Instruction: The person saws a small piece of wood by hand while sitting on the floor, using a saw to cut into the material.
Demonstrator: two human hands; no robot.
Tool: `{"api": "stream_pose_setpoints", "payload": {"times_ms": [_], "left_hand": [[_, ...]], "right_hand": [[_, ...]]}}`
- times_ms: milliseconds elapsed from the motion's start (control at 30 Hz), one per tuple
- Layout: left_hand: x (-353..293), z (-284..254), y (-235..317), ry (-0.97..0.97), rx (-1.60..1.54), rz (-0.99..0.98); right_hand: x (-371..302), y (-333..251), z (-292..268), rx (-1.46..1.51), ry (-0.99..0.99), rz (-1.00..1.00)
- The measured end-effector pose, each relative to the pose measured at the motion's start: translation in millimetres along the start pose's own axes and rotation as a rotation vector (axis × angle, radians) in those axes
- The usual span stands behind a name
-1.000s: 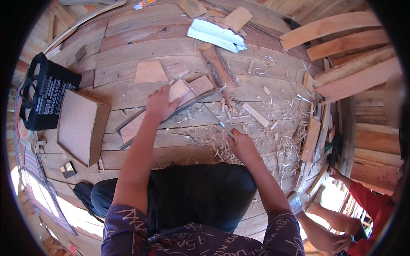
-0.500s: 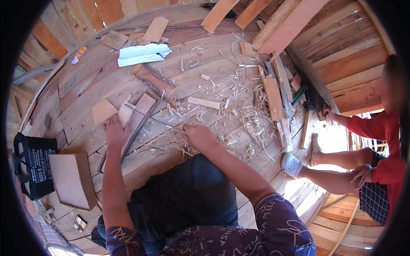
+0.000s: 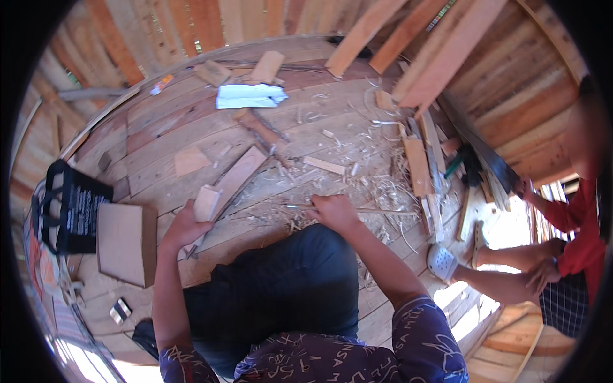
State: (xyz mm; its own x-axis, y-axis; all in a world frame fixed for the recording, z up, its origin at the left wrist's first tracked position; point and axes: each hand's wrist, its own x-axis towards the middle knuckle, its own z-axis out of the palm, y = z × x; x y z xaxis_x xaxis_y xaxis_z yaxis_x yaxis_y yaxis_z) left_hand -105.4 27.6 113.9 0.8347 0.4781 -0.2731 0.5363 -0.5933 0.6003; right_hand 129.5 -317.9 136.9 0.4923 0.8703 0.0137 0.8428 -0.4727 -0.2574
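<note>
My left hand [image 3: 186, 226] is closed round the near end of a small pale wood block [image 3: 207, 203]. The block is held against a longer wooden plank [image 3: 239, 179], which lies slanted on the floor. My right hand [image 3: 335, 210] grips a long-handled knife [image 3: 291, 205]. Its short blade points left toward the block but is apart from it, and its thin handle runs out to the right past my wrist. Curled wood shavings [image 3: 383, 191] lie around and beyond my right hand.
A cardboard box [image 3: 121, 242] and black bag [image 3: 80, 204] stand at left, a phone-like object [image 3: 120, 311] nearby. White paper [image 3: 250, 96] lies beyond. At right, a person in red [image 3: 578, 204] sits with a hand at a long handsaw-like blade [image 3: 485, 150]. Boards [image 3: 416, 166] lie between us.
The knife has moved off the wood block, toward the right, with my right hand. My left hand has shifted to the block's near end. The whole view has also swung a little.
</note>
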Motion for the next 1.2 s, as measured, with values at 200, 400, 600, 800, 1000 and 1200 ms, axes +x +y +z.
{"api": "stream_pose_setpoints", "payload": {"times_ms": [200,400,600,800,1000,1200], "left_hand": [[-34.6,0.5,71.3,0.117,-0.272,-0.030],[-47.6,5.5,26.5,-0.656,-1.456,0.123],[-39.7,3.1,10.8,-0.146,-0.315,-0.106],[-35.2,-6.0,23.1,-0.171,-0.067,-0.141],[-35.5,9.2,7.1,-0.112,0.009,-0.111],[-32.4,20.1,2.2,-0.215,0.047,-0.225]], "right_hand": [[-16.2,-15.9,-52.4,0.009,0.050,0.126],[-28.2,-52.8,-54.4,0.244,0.131,0.216],[-59.9,8.6,-38.8,0.198,0.388,0.562],[-179.4,137.8,34.1,0.131,0.196,0.658],[-279.7,155.4,93.7,0.048,0.014,1.005],[-336.6,160.3,105.6,0.131,-0.109,1.253]]}}
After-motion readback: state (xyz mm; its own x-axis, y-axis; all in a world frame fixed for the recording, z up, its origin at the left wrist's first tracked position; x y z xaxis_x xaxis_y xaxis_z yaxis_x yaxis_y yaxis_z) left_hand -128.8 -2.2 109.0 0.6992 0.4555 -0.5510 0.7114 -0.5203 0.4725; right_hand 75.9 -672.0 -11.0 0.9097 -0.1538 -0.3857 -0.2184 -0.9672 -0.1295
